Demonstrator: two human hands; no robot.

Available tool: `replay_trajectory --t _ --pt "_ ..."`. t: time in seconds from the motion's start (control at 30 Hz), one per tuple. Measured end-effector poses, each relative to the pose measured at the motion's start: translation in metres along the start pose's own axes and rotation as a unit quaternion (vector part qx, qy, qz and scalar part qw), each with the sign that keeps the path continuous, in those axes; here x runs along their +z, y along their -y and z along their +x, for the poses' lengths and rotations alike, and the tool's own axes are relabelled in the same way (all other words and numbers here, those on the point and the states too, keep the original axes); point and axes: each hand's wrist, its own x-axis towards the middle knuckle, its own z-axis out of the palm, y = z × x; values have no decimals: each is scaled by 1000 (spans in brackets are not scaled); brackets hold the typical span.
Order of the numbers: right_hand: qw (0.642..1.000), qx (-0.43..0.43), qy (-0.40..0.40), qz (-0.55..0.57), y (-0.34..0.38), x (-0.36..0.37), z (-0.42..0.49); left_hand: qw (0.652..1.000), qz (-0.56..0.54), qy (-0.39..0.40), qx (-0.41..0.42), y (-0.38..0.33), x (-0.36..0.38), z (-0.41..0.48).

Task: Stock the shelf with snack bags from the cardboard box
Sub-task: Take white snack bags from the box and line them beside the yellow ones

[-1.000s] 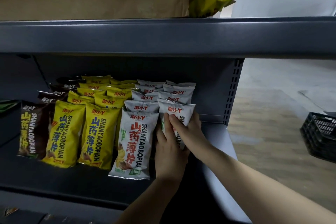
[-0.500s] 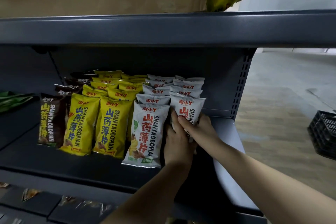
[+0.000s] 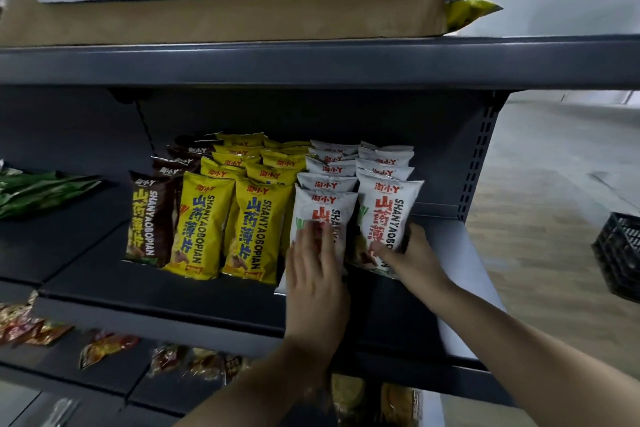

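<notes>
Rows of snack bags stand on the dark grey shelf [image 3: 207, 291]: brown bags [image 3: 150, 218] on the left, yellow bags [image 3: 204, 225] in the middle, white bags on the right. My left hand [image 3: 317, 274] lies flat, fingers apart, against the front white bag [image 3: 327, 215] of the left white row. My right hand [image 3: 410, 253] grips the lower right edge of the front white bag [image 3: 384, 218] of the right row, which stands upright. The cardboard box [image 3: 221, 17] sits on the shelf above, with a yellow-green bag [image 3: 467, 10] sticking out at its right end.
Green bags [image 3: 38, 191] lie on the shelf section to the left. Red and orange packets [image 3: 107, 348] lie on the lower shelf. The shelf's perforated upright [image 3: 476, 166] stands right of the white bags. A black plastic crate [image 3: 620, 253] sits on the floor at far right.
My left hand has shifted from the right white bag to the front bag of the neighbouring row and flattened. My right hand has slid to the bag's lower right edge. The view has tilted up.
</notes>
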Motion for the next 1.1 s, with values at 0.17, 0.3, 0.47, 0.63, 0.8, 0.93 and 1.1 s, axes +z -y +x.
replay_trajectory --t 0.17,0.3,0.47,0.63,0.8,0.93,1.1 --pt "998 -11 -17 -53 1 13 -2 996 -81 24 -34 23 9 10" --pt "993 19 -26 -113 0 19 3 988 -148 -3 -38 23 13 22" --pt "987 27 -47 -154 1 18 -1 995 -91 -15 -32 22 17 27" --pt "928 -163 -214 -256 41 18 -21 996 -61 11 -65 21 19 26" --pt "816 -319 -64 -478 65 43 -9 995 -87 4 -56 22 21 27" --pt "782 -293 -62 -547 66 69 5 988 -132 9 -81 25 24 28" --pt "777 -256 -82 -570 65 77 22 981 -151 28 -121 24 23 31"
